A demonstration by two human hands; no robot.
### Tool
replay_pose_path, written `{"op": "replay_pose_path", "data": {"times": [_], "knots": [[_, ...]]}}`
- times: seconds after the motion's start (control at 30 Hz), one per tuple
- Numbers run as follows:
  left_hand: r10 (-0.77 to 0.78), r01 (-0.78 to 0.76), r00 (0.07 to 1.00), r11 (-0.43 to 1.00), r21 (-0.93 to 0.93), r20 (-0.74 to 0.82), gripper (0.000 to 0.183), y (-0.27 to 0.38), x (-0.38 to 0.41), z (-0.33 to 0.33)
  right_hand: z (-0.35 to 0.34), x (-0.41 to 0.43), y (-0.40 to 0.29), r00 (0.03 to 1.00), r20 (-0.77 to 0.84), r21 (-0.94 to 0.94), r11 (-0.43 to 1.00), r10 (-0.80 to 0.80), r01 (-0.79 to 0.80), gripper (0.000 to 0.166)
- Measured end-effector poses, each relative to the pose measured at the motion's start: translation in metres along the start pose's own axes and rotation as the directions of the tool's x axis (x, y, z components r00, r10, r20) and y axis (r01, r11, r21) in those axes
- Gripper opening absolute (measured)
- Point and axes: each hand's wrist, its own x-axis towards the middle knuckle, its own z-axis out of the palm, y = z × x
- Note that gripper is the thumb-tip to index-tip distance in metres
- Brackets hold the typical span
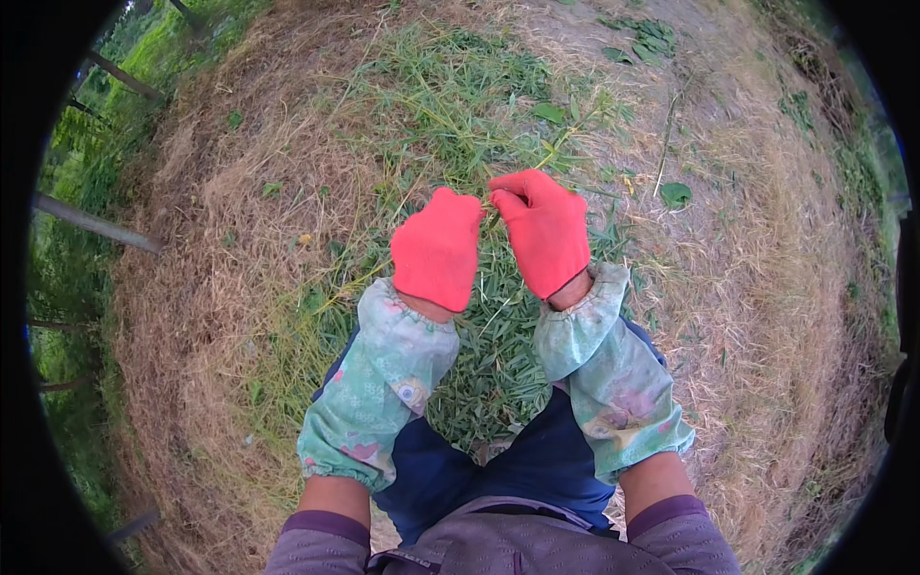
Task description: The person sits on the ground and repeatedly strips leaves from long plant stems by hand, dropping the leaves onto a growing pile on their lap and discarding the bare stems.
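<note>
My left hand (437, 250), in a red glove, is curled with its back towards me, closed on a thin green plant stem (494, 219). The same stem shows in the gap between the hands, where my right hand (546, 231), also red-gloved, pinches it between thumb and forefinger. The fingertips of the left hand are hidden. Below both hands lies a heap of cut green leaves (499, 359) between my legs. Beyond them spreads a looser pile of leafy green stalks (460, 100). Yellowish stems (352, 287) stick out to the left under my left wrist.
Dry straw-coloured grass (208, 287) covers the ground on the left. Bare soil with dry grass (726, 215) lies at right, with a thin stick (668, 136) and broad leaves (650, 37). Slim tree trunks (100, 223) stand at the left rim.
</note>
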Motion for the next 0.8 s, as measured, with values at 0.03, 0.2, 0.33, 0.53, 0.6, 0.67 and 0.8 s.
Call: {"op": "replay_pose_path", "data": {"times": [0.03,0.2,0.33,0.53,0.6,0.67,0.8], "knots": [[0.002,-0.002,1.0,1.0,0.008,0.0,0.015,0.001,0.0,0.0,0.0,0.0,0.002,0.997,-0.038,-0.003,0.998,-0.064,0.064,0.022],[-0.04,0.036,0.999,0.991,-0.127,-0.027,0.015,0.003,0.0,0.0,0.005,-0.001,0.019,0.947,-0.107,-0.393,0.888,-0.302,0.239,0.01],[-0.218,0.202,0.973,0.962,-0.185,-0.073,0.015,-0.013,0.002,-0.005,-0.013,0.006,0.014,0.959,-0.243,-0.381,0.924,-0.145,0.043,0.01],[-0.29,0.29,0.956,0.929,-0.231,0.036,0.015,-0.02,0.004,-0.007,-0.024,0.006,0.02,0.971,0.07,0.001,0.973,0.228,-0.229,0.034],[-0.273,0.278,0.96,0.925,-0.258,0.058,0.015,-0.016,0.002,-0.004,-0.028,0.015,0.014,0.911,0.085,0.359,0.84,0.404,-0.406,0.037],[-0.273,0.287,0.958,0.915,-0.282,0.089,0.015,-0.01,0.0,-0.001,-0.026,0.018,0.022,0.892,0.17,0.501,0.743,0.418,-0.443,0.034],[-0.269,0.318,0.939,0.915,-0.247,0.212,0.016,-0.002,-0.002,0.003,-0.008,0.016,0.018,0.873,0.26,0.586,0.651,0.412,-0.482,0.029]]}}
